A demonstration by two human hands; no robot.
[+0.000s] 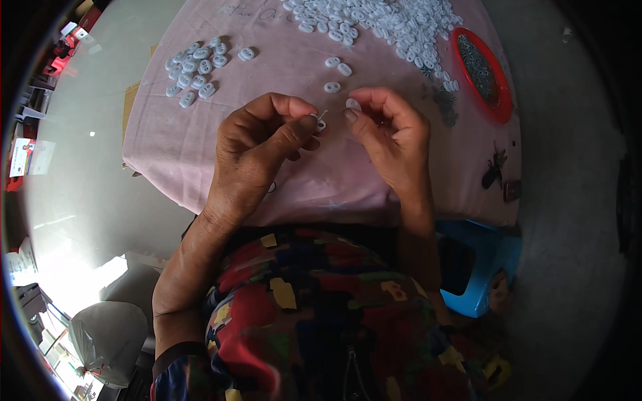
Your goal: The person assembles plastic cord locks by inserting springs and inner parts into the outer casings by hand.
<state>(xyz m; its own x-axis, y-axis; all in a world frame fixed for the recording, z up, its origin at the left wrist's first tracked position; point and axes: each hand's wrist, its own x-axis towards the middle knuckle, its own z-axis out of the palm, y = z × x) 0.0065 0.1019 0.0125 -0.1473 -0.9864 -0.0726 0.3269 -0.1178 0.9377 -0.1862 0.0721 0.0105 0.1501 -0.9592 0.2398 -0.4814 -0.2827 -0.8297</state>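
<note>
Pink cloth (200,147) is spread over the bench. At left a small batch (195,70) of white oval pieces lies, judged finished. The left hand (257,150) is pinched on one piece (319,122), the right hand (394,137) on another (352,104). A far larger heap (381,23) and a red tray (498,110) of metal rings are judged to remain.

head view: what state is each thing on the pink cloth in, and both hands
left hand: pinching a small white plastic piece
right hand: pinching another white piece
red round tray: holds small dark metal parts
big white-piece pile: loose, far edge
smaller pile: loose, left
</note>
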